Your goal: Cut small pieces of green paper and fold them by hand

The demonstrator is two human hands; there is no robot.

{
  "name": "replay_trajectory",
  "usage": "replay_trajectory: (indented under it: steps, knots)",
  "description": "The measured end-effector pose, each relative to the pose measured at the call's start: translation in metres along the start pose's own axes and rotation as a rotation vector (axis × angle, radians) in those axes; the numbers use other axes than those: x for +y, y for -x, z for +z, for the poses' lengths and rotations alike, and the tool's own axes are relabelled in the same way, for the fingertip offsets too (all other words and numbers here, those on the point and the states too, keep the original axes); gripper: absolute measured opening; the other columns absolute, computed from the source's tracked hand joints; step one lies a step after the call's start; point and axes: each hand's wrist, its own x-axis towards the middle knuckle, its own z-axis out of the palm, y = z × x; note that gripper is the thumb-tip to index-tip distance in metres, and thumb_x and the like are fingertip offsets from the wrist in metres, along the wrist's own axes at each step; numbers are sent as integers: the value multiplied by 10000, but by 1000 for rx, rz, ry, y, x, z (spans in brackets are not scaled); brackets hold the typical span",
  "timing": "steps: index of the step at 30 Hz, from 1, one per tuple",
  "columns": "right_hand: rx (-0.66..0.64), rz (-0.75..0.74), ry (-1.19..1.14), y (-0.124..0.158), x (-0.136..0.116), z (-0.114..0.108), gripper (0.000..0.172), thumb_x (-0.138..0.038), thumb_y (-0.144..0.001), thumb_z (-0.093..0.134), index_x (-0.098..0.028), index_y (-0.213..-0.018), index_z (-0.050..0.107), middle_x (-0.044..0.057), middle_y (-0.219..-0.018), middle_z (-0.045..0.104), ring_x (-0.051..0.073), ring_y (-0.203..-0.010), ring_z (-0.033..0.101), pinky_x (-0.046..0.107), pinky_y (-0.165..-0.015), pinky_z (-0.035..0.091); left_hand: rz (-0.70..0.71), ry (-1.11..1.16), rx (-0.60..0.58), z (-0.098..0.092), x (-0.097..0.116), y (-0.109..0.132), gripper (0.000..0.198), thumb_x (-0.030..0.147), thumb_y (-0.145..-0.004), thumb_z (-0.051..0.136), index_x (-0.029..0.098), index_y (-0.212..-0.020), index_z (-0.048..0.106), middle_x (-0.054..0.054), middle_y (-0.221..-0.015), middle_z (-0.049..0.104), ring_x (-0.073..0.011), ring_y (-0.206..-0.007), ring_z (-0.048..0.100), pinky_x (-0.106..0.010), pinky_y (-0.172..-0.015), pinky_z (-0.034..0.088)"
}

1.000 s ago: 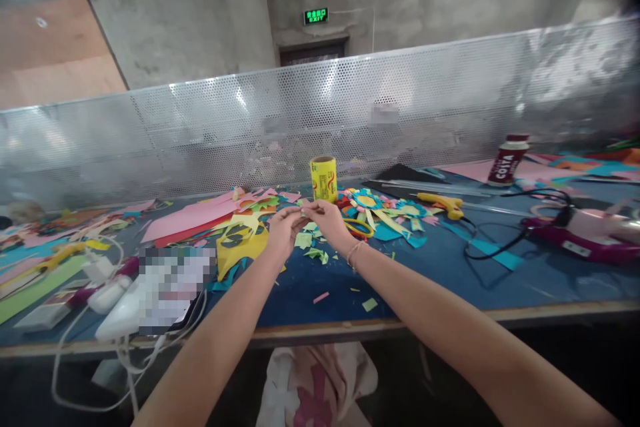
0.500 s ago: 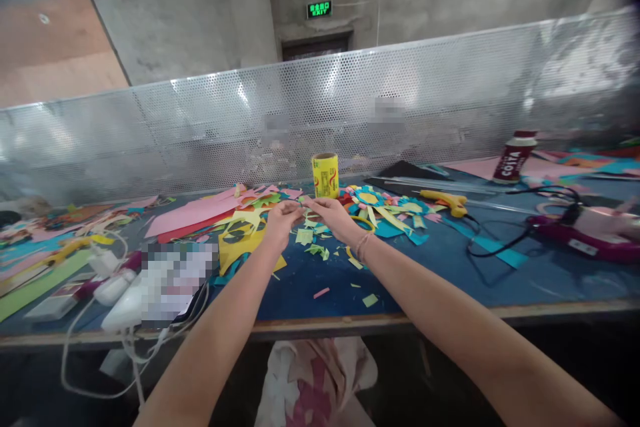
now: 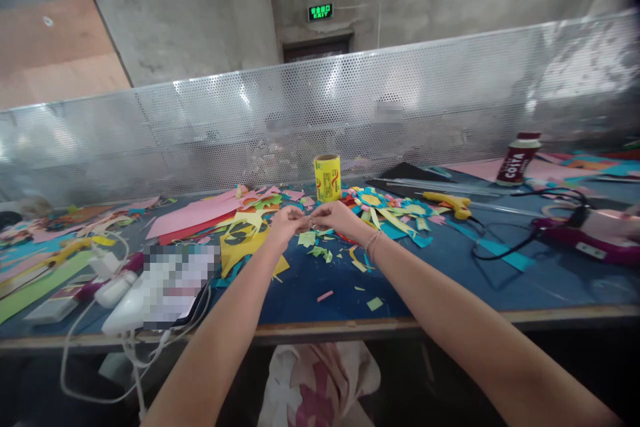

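My left hand [image 3: 287, 223] and my right hand [image 3: 341, 219] meet fingertip to fingertip above the middle of the blue table. Both are closed in a pinch; whatever sits between the fingers is too small to make out. Just behind them stands a yellow tape roll [image 3: 327, 177] on its end. Under and in front of the hands lie pale green paper scraps [image 3: 320, 253]. To the left is a cut yellow paper sheet [image 3: 250, 248]. Right of my right hand, blue and yellow paper flowers [image 3: 373, 199] lie in a heap of strips.
A yellow glue gun [image 3: 447, 202] with a black cord lies at the right, near a dark red bottle [image 3: 519, 159]. Pink paper sheets [image 3: 195, 217] lie back left. At the left front are a phone [image 3: 183, 287] and white cables [image 3: 67, 353]. A perforated metal screen [image 3: 200, 127] borders the table's back.
My right hand's fingertips have dropped a little and now meet those of my left hand. Both hands stay pinched. The view has shifted slightly; the things on the table look unmoved.
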Motion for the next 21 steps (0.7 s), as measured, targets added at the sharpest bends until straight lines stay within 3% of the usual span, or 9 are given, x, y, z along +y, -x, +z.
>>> replay_trajectory:
  steps: [4, 8, 11, 13, 16, 19, 21]
  knots:
    - [31, 73, -51, 0, -3, -12, 88, -173, -585, 705, -128, -637, 650, -4, -543, 600, 84, -516, 537, 220, -564, 470, -70, -124, -1, -6, -5, -7, 207, 372, -768, 546, 174, -826, 533, -67, -762, 650, -176, -664, 646, -337, -681, 502]
    - [-105, 180, -138, 0, 2, -22, 129, -169, -547, 710, -133, -654, 649, 3, -568, 617, 106, -573, 585, 232, -614, 489, 130, -849, 121, -21, -18, -17, 168, 293, -743, 558, 152, -808, 622, -124, -948, 658, -241, -955, 603, -350, -874, 422]
    - [-294, 218, -6, 2, 7, -21, 171, -233, -558, 708, -140, -696, 668, 25, -623, 652, 124, -599, 601, 233, -596, 484, 124, -1160, 93, -31, -27, -22, 251, 287, -729, 560, 145, -921, 638, -151, -1101, 606, -258, -1085, 531, -338, -907, 389]
    - [-374, 176, 181, 3, 9, -17, 179, -293, -590, 687, -140, -684, 685, 36, -638, 664, 135, -612, 601, 232, -587, 470, 50, -1235, 67, -35, -31, -23, 253, 260, -726, 548, 143, -930, 642, -158, -1128, 592, -261, -1104, 517, -323, -883, 397]
    - [-388, 49, 473, 3, 11, -13, 198, -321, -588, 688, -143, -670, 709, 39, -657, 677, 149, -641, 595, 226, -602, 441, -9, -1249, 65, -41, -31, -23, 230, 241, -704, 566, 153, -897, 654, -147, -1068, 624, -254, -1039, 558, -309, -845, 409]
    - [-382, 1, 558, -1, 12, -15, 238, -295, -580, 700, -149, -766, 718, 38, -726, 692, 156, -682, 603, 216, -618, 432, -10, -1204, 72, -44, -29, -23, 261, 236, -689, 594, 195, -942, 645, -102, -1053, 642, -236, -1014, 570, -310, -844, 408]
    - [-305, -16, 568, -4, 15, -19, 231, -277, -641, 659, -142, -822, 706, 51, -779, 693, 159, -718, 613, 217, -640, 442, -2, -1163, 80, -45, -27, -23, 305, 216, -680, 615, 215, -984, 629, -81, -1070, 641, -222, -1020, 564, -312, -856, 403]
